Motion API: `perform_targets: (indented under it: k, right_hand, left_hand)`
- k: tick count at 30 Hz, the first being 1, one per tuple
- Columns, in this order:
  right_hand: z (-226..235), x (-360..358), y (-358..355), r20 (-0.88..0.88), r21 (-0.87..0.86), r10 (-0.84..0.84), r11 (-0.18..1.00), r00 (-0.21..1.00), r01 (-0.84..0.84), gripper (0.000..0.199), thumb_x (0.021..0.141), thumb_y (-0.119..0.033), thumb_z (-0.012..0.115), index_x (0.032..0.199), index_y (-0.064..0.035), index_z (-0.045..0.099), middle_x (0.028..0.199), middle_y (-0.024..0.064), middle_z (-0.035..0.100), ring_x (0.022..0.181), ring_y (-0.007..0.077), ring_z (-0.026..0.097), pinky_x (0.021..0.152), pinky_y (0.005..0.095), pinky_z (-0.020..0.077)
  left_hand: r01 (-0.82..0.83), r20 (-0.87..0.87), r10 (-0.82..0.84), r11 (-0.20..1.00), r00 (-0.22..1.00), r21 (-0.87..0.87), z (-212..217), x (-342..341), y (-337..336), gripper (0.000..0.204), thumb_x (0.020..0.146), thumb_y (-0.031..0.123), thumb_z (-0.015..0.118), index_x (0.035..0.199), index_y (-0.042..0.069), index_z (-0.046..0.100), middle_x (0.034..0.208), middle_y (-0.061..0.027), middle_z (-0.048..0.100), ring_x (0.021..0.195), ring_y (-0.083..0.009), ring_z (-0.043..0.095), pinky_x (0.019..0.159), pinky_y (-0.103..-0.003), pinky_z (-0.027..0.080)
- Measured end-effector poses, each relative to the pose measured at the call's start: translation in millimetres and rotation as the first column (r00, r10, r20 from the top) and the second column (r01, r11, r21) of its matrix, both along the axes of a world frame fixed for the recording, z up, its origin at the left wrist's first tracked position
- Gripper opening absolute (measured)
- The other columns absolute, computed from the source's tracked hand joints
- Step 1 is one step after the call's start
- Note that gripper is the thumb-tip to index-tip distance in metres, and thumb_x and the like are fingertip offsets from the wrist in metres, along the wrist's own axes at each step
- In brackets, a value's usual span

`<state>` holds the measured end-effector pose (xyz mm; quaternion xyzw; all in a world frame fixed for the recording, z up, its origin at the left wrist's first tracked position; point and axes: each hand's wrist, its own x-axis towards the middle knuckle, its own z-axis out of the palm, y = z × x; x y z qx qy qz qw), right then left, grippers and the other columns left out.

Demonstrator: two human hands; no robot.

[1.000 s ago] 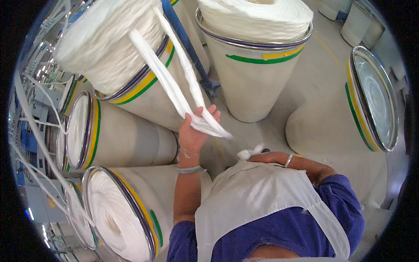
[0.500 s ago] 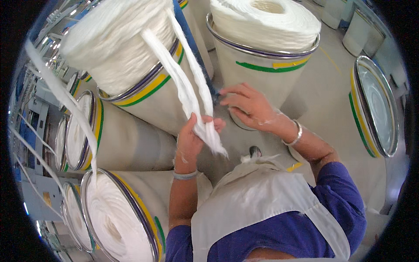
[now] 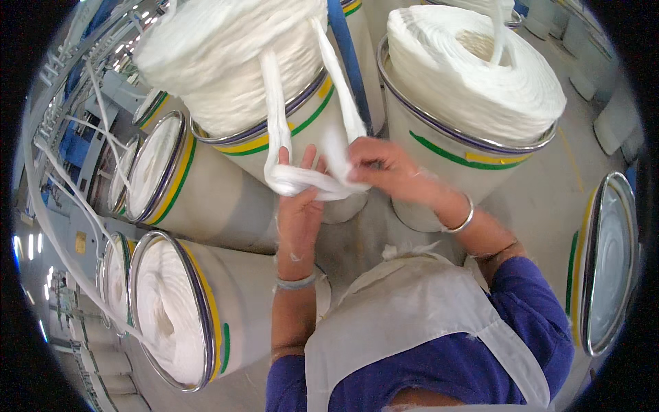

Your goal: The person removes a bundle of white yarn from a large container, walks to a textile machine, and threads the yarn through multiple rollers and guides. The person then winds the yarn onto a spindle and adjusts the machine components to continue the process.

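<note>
Two soft white cotton slivers hang from the tall coil heaped above the rim of the can in front of me. My left hand is under them, palm up, with some fingers stretched upward and the thumb by the sliver lying across it. At the right, my right hand pinches the sliver's other part, its fingertips bent and slightly blurred. Between both hands the sliver runs sideways in a loop. Where its loose ends lie, I cannot make out.
Another full can with a coil stands at the right, a blue post between it and the front can. Several sliver cans line the left, near machinery. An open-topped can stands at far right.
My right hand has come left and taken hold of the sliver. The hanging ends, earlier bunched in my left hand, now stretch across between both hands. The view has shifted.
</note>
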<state>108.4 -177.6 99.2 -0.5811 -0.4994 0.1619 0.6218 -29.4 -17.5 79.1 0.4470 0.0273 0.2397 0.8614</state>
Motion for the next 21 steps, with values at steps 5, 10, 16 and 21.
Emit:
perform_targets:
  k: [5,10,16,21]
  right_hand:
    - [-16.1,14.2,15.9,0.122,-0.086,0.002,0.996,0.993,0.009,0.010,0.082,-0.005,0.072,0.090,0.0011,0.071,0.094,0.0090,0.065,0.083,0.0186,0.062,0.073,0.0302,0.0472]
    - [-28.7,33.5,5.7,0.101,-0.079,0.019,0.997,0.995,-0.011,0.018,0.078,-0.017,0.076,0.080,-0.0005,0.071,0.084,0.0143,0.064,0.078,0.0297,0.064,0.071,0.0384,0.0491]
    - [-6.2,36.2,-0.4,0.329,-0.233,0.088,0.972,0.940,-0.010,0.019,0.074,-0.015,0.078,0.084,-0.0012,0.070,0.089,0.0135,0.067,0.085,0.0302,0.066,0.073,0.0401,0.0500]
    - [49.1,45.9,-65.3,0.115,0.193,-0.125,0.976,0.985,0.102,0.036,0.075,-0.021,0.078,0.105,-0.0042,0.069,0.102,0.0116,0.068,0.095,0.0247,0.064,0.087,0.0369,0.0501]
  left_hand:
    - [-0.020,0.038,0.023,0.997,0.999,-0.068,9.1,15.7,-27.6,0.088,0.083,-0.011,0.043,0.158,0.017,0.004,0.157,-0.0241,0.024,0.142,-0.0368,0.033,0.118,-0.049,0.028]
    - [-0.067,0.074,0.070,0.997,0.995,-0.043,11.4,19.3,-43.0,0.094,0.083,-0.007,0.052,0.158,0.020,0.002,0.157,-0.0229,0.025,0.144,-0.0362,0.031,0.118,-0.049,0.025]
    - [-0.170,-0.096,0.177,0.983,0.980,0.071,9.4,24.9,-52.3,0.084,0.087,-0.002,0.049,0.158,0.018,0.009,0.154,-0.0239,0.032,0.140,-0.0373,0.038,0.116,-0.049,0.030]
    - [-0.150,-0.121,0.135,0.980,0.983,-0.127,21.5,18.3,-42.7,0.069,0.094,0.000,0.040,0.157,0.018,0.016,0.149,-0.0243,0.039,0.134,-0.0352,0.046,0.113,-0.046,0.037]
